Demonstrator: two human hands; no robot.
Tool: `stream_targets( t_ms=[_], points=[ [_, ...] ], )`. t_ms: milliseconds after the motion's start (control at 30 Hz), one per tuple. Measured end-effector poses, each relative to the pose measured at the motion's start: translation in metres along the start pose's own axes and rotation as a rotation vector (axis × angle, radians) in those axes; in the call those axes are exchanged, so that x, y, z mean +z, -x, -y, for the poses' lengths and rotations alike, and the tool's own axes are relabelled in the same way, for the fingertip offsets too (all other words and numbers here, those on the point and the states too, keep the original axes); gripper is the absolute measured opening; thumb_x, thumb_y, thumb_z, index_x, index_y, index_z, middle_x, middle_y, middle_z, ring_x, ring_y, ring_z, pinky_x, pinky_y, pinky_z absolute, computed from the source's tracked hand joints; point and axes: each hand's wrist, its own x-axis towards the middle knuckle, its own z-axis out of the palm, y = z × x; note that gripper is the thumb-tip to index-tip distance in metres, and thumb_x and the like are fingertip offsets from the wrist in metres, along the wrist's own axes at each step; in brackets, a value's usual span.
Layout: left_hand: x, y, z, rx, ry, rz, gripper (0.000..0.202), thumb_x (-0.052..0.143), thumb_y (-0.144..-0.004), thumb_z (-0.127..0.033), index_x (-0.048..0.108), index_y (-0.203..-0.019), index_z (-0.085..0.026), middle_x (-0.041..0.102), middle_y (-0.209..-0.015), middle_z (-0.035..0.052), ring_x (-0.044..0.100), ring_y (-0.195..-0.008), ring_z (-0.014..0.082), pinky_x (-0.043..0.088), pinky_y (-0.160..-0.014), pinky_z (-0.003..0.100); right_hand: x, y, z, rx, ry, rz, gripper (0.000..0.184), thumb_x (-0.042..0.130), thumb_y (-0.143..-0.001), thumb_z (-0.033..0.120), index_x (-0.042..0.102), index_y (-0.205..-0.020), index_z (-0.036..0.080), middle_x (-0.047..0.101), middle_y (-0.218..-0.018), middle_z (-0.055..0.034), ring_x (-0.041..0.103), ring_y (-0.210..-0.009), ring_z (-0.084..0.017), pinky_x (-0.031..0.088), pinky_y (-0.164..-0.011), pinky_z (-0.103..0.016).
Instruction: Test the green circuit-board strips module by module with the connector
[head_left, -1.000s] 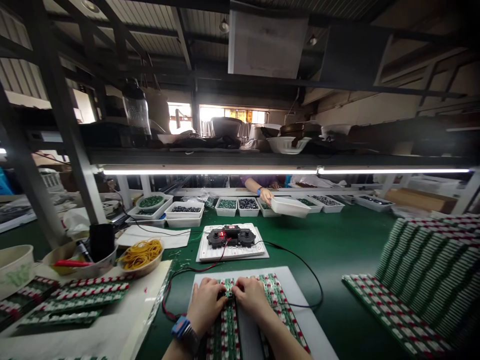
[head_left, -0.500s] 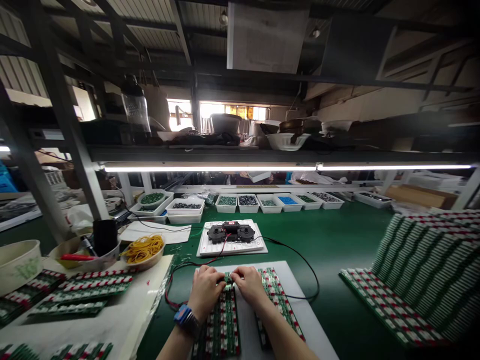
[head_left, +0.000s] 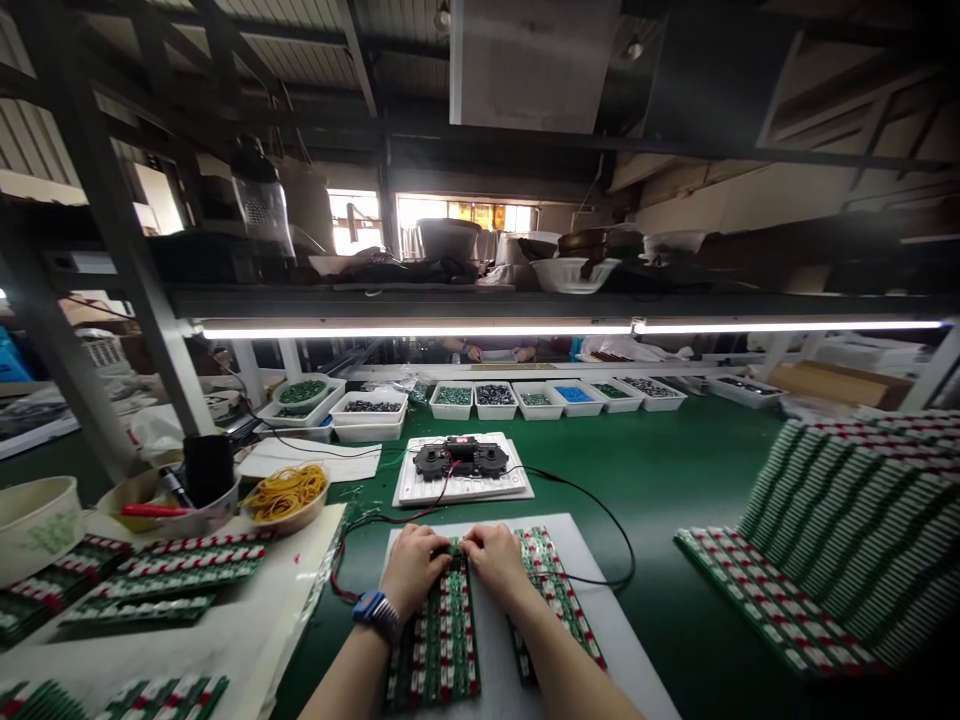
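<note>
My left hand (head_left: 414, 566) and my right hand (head_left: 495, 560) rest side by side on the far end of a green circuit board strip (head_left: 442, 640) with red and white parts. Both hands are curled, fingertips pinched together on the strip's top edge. A second strip (head_left: 553, 600) lies just right of my right wrist. Both strips lie on a white mat (head_left: 585, 560). A black tester (head_left: 462, 460) with red and black wires sits on a white tray beyond my hands.
Stacked circuit boards (head_left: 847, 520) rise at the right. More boards (head_left: 157, 575) lie at the left near a bowl of yellow rubber bands (head_left: 289, 492) and a black cup (head_left: 208, 468). White part bins (head_left: 525, 398) line the far edge, where another person's hands (head_left: 495, 352) show.
The person across the bench has taken the white tray away and drawn their hand back. My hands stay on the strip; the view has tilted slightly.
</note>
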Motion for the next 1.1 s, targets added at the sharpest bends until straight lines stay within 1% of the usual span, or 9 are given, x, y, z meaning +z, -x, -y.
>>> stream_targets(
  t_ms=[100, 200, 300, 433, 500, 633, 733, 933, 1100],
  points=[
    [0.002, -0.005, 0.003, -0.016, 0.047, 0.009, 0.021, 0.066, -0.078, -0.027, 0.078, -0.094, -0.025, 0.069, -0.093, 0.0049, 0.055, -0.103, 0.0251, 0.041, -0.095, 0.034, 0.0, 0.0, 0.001, 0.003, 0.023, 0.003, 0.023, 0.055, -0.091, 0.029, 0.076, -0.083, 0.024, 0.076, -0.091, -0.003, 0.061, -0.1, -0.022, 0.034, -0.082, -0.029],
    [0.007, -0.007, 0.007, -0.031, 0.098, 0.0, 0.02, 0.066, -0.077, -0.025, 0.078, -0.092, -0.023, 0.068, -0.105, 0.0059, 0.058, -0.106, 0.0224, 0.042, -0.098, 0.03, 0.0, -0.001, 0.003, 0.033, 0.044, 0.012, 0.026, 0.052, -0.092, 0.031, 0.075, -0.085, 0.024, 0.075, -0.094, -0.0041, 0.06, -0.102, -0.023, 0.034, -0.084, -0.03],
    [0.013, -0.007, 0.012, -0.059, 0.155, -0.01, 0.022, 0.065, -0.076, -0.022, 0.077, -0.094, -0.022, 0.067, -0.116, 0.0061, 0.059, -0.111, 0.0212, 0.042, -0.102, 0.028, 0.0, -0.006, 0.005, 0.093, 0.051, 0.057, 0.022, 0.054, -0.089, 0.029, 0.075, -0.087, 0.025, 0.076, -0.096, -0.003, 0.06, -0.105, -0.023, 0.035, -0.086, -0.03],
    [0.017, -0.006, 0.016, -0.067, 0.198, -0.031, 0.023, 0.067, -0.075, -0.022, 0.077, -0.095, -0.022, 0.069, -0.115, 0.0057, 0.058, -0.114, 0.0226, 0.04, -0.104, 0.029, 0.001, -0.014, 0.007, 0.13, 0.056, 0.088, 0.018, 0.057, -0.084, 0.027, 0.075, -0.085, 0.025, 0.076, -0.097, -0.0029, 0.062, -0.103, -0.023, 0.037, -0.084, -0.031],
    [0.017, -0.006, 0.016, -0.065, 0.21, -0.043, 0.022, 0.067, -0.074, -0.021, 0.078, -0.093, -0.023, 0.07, -0.113, 0.0056, 0.059, -0.113, 0.0229, 0.041, -0.104, 0.029, 0.002, -0.016, 0.009, 0.141, 0.062, 0.089, 0.019, 0.057, -0.084, 0.031, 0.075, -0.083, 0.025, 0.076, -0.096, -0.0035, 0.063, -0.1, -0.024, 0.037, -0.083, -0.032],
    [0.018, -0.006, 0.017, -0.061, 0.223, -0.063, 0.021, 0.068, -0.073, -0.021, 0.078, -0.091, -0.024, 0.071, -0.111, 0.0049, 0.06, -0.112, 0.0234, 0.042, -0.103, 0.031, 0.005, -0.015, 0.013, 0.154, 0.086, 0.05, 0.022, 0.058, -0.084, 0.04, 0.074, -0.084, 0.024, 0.076, -0.093, -0.0056, 0.062, -0.102, -0.027, 0.037, -0.085, -0.035],
    [0.02, -0.006, 0.018, -0.055, 0.229, -0.075, 0.02, 0.068, -0.074, -0.021, 0.078, -0.091, -0.024, 0.071, -0.111, 0.0053, 0.06, -0.111, 0.0234, 0.042, -0.102, 0.031, 0.008, -0.012, 0.012, 0.139, 0.104, 0.025, 0.021, 0.06, -0.083, 0.04, 0.073, -0.083, 0.024, 0.076, -0.092, -0.0055, 0.062, -0.101, -0.028, 0.037, -0.084, -0.034],
    [0.022, -0.006, 0.02, -0.051, 0.226, -0.092, 0.02, 0.07, -0.073, -0.024, 0.078, -0.092, -0.023, 0.072, -0.109, 0.0059, 0.06, -0.11, 0.0244, 0.042, -0.102, 0.033, 0.013, -0.006, 0.005, 0.046, 0.08, -0.072, 0.025, 0.055, -0.091, 0.037, 0.072, -0.078, 0.024, 0.075, -0.087, -0.0031, 0.061, -0.097, -0.024, 0.034, -0.082, -0.031],
    [0.021, -0.005, 0.021, -0.057, 0.215, -0.096, 0.02, 0.07, -0.073, -0.025, 0.078, -0.092, -0.023, 0.072, -0.108, 0.0055, 0.06, -0.11, 0.025, 0.042, -0.102, 0.033, 0.015, -0.004, 0.004, 0.034, 0.076, -0.089, 0.025, 0.055, -0.092, 0.033, 0.071, -0.076, 0.023, 0.074, -0.085, -0.0022, 0.061, -0.094, -0.023, 0.032, -0.079, -0.031]
  ],
)
